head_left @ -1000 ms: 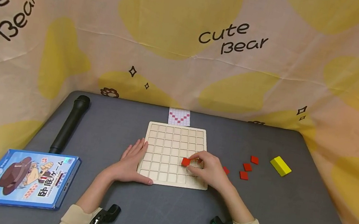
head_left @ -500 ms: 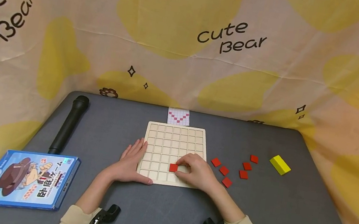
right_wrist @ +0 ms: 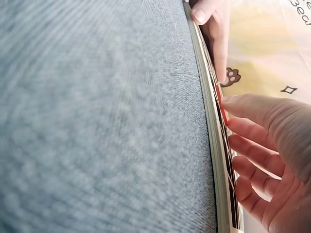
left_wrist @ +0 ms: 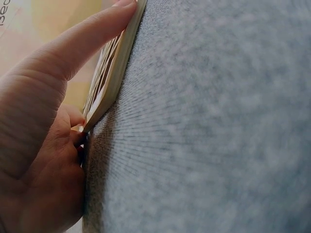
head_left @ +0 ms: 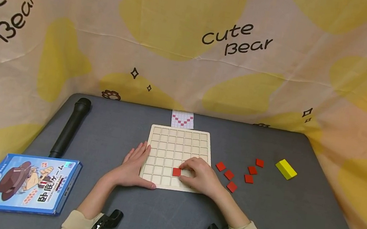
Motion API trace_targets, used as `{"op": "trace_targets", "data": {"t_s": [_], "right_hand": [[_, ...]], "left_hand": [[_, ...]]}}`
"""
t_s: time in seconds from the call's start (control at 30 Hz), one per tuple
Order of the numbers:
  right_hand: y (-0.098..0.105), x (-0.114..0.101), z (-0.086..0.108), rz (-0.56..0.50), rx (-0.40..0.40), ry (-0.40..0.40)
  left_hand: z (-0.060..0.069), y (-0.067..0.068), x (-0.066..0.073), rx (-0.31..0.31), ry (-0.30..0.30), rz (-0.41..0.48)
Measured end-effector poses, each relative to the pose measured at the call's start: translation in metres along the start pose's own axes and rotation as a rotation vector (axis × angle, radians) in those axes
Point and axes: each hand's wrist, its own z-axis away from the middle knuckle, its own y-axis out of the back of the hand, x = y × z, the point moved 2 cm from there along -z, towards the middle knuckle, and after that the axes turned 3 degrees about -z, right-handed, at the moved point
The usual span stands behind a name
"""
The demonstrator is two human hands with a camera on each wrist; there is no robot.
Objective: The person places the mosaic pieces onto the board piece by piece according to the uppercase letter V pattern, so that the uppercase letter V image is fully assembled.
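Observation:
A pale wooden grid board lies mid-table. In its lower part, a red square tile lies in a cell, with the thumb and index finger of the right hand on its right edge. The right wrist view has the same tile low on the board, thumb and fingertip against it. My left hand rests along the board's left side, fingers straight, thumb at the near edge; in the left wrist view the left hand touches the board's rim.
Several loose red tiles lie right of the board, with a yellow block beyond them. Behind the board is a small pattern card. On the left are a black microphone-shaped object and a blue box.
My right hand has moved left and slightly nearer over the board, bringing the red tile down to a lower cell. The left hand has kept its place.

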Motion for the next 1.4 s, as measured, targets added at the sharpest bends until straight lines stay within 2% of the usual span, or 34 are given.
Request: {"op": "trace_targets", "data": {"t_s": [0.27,0.5,0.87,1.2,1.4], "right_hand": [[0.005,0.004,0.005,-0.06,0.04,0.027],[0.025,0.02,0.014,-0.076,0.094,-0.008],[0.061,0.056,0.04,0.079,0.19,-0.154],[0.072,0.074,0.047,0.11,0.141,-0.211],[0.071,0.076,0.045,0.143,0.141,-0.228]], "left_hand": [[0.001,0.001,0.0,-0.002,0.001,0.002],[0.001,0.001,0.0,-0.001,-0.001,0.003],[0.001,0.002,-0.001,0.001,-0.004,0.013],[0.002,0.002,-0.002,0.024,0.001,0.036],[0.001,0.005,0.0,0.035,0.017,-0.004]]}}
